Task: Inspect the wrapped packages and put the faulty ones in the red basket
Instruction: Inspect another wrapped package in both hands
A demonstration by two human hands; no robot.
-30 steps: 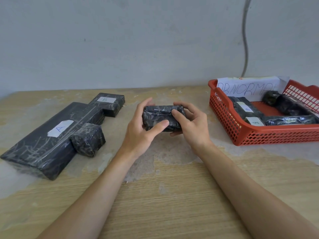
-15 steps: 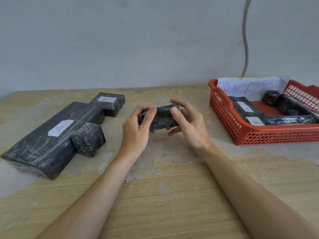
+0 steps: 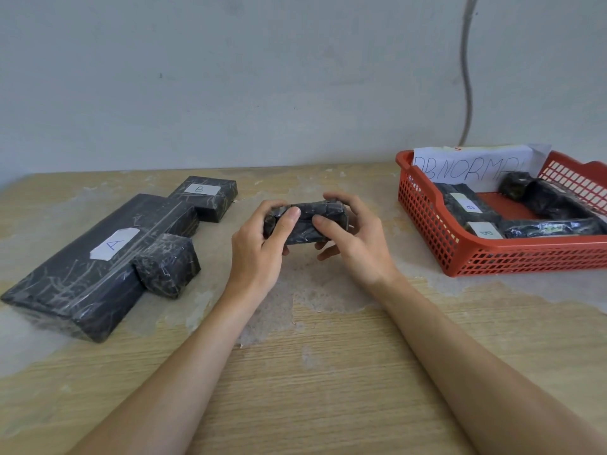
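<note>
Both hands hold a small black wrapped package (image 3: 310, 221) just above the table's middle. My left hand (image 3: 262, 251) grips its left end, thumb on top. My right hand (image 3: 353, 239) grips its right end, fingers curled behind it. No label shows on this package. At the right stands the red basket (image 3: 492, 257) with a paper sign reading ABNORMAL (image 3: 473, 165); several black wrapped packages lie inside, two with white B labels.
On the left lies a long black package labelled A (image 3: 85, 264). A smaller package labelled B (image 3: 205, 197) sits at its far end, and an unlabelled wrapped block (image 3: 167, 264) leans against its right side. A grey cable (image 3: 466, 77) hangs down the wall behind the basket.
The package has been turned in both hands and now lies more level. My left thumb has shifted onto its top face.
</note>
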